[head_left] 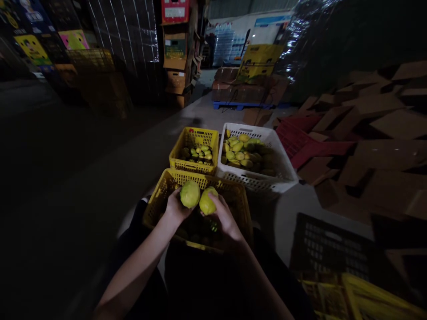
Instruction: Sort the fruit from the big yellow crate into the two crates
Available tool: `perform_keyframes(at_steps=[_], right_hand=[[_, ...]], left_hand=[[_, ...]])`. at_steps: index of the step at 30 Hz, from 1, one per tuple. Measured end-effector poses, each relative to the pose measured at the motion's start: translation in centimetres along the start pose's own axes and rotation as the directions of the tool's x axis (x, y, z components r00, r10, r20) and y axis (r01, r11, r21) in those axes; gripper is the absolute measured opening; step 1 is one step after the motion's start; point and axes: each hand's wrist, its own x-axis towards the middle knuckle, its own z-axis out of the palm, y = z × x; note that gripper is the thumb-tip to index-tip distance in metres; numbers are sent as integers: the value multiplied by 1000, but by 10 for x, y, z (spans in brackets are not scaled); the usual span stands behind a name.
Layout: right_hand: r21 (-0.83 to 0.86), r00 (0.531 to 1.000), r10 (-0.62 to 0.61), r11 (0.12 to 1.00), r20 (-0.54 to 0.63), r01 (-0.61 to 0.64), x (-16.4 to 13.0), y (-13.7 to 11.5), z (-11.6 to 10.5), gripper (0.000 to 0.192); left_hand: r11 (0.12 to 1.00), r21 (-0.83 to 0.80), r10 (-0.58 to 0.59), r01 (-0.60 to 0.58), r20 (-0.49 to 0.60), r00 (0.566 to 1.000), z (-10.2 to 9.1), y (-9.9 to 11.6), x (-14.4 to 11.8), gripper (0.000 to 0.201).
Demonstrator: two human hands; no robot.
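left hand [175, 208]: mango [190, 194] | right hand [226, 218]: second mango [207, 201]; over yellow crate [156, 195]

A dim warehouse: a grey concrete floor [187, 129], stacked cardboard boxes [175, 58] at the back, a blue pallet [240, 105] beyond, and flattened cartons [373, 133] heaped along the right.

printed boxes [33, 46] and signs, lettering too blurred to read
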Motion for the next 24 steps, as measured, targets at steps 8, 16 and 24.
perform_keyframes(at_steps=[8, 16, 24], right_hand=[[-506, 874, -486, 753, 5, 421, -11, -3, 4, 56], [-694, 844, -516, 554, 148, 461, -5, 7, -5, 55], [-749, 762, -552, 333, 338, 573, -14, 9, 0, 72]], left_hand=[[999, -25, 24, -22, 93, 995, 6, -10, -16, 22], [992, -56, -98, 115, 238, 966, -7, -27, -3, 21], [993, 83, 63, -81, 197, 978, -22, -31, 5, 20]])
